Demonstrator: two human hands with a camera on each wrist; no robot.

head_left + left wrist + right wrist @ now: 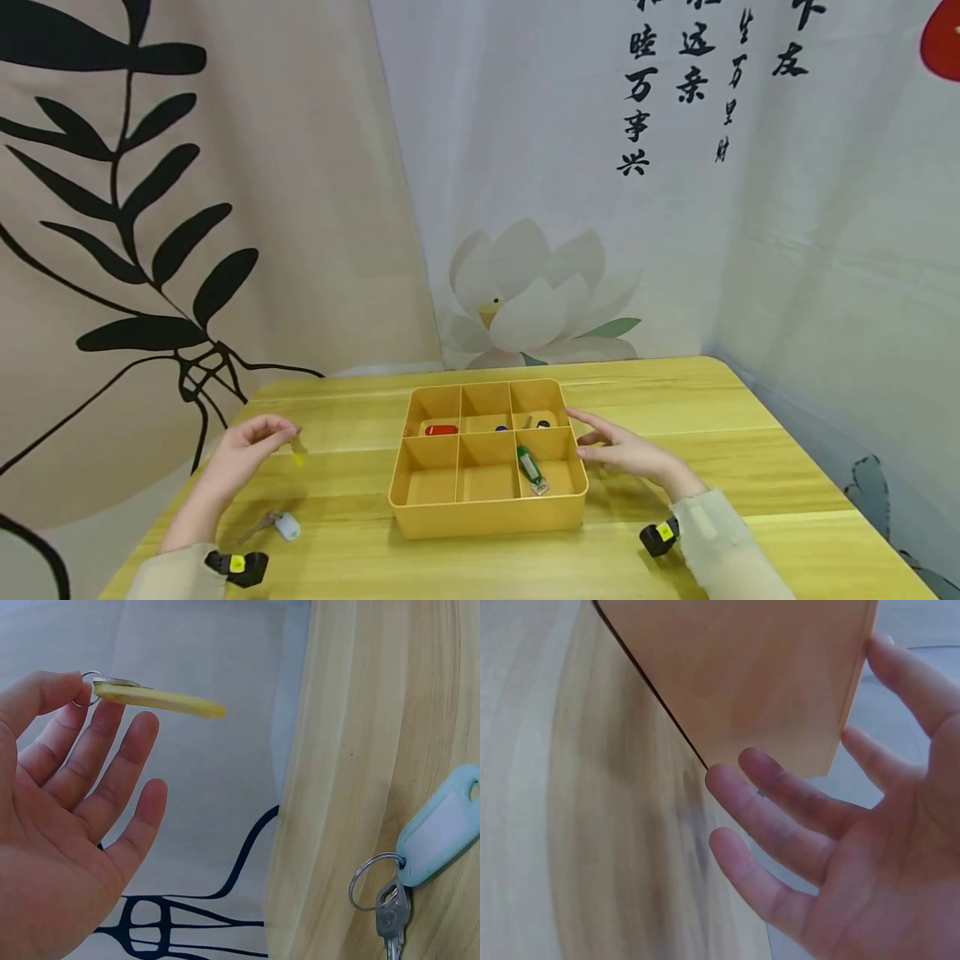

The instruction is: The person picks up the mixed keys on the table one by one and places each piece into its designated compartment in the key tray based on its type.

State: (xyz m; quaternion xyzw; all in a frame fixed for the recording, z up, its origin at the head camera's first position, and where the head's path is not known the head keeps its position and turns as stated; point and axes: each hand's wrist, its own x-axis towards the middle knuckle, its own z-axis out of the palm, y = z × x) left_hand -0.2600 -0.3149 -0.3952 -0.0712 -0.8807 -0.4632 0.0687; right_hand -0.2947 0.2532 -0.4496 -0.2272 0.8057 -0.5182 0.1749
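My left hand (243, 454) pinches the metal ring of a yellow key tag (169, 700) between thumb and fingertip; its other fingers are spread. The tag hangs above the table, left of the orange divided box (487, 521). Below that hand lie a key (393, 911) and a pale blue key tag (439, 825) on one ring. My right hand (630, 450) rests its fingertips against the box's right side, fingers extended. A green key tag (528, 464) lies in the front right compartment, and a red item (441, 430) in the back left one.
A small blue item (501, 428) sits in the back middle compartment. In the back right one are a dark item (543, 424) and a thin piece, too small to tell. The wooden table (675, 550) ends at a printed curtain (337, 208) behind.
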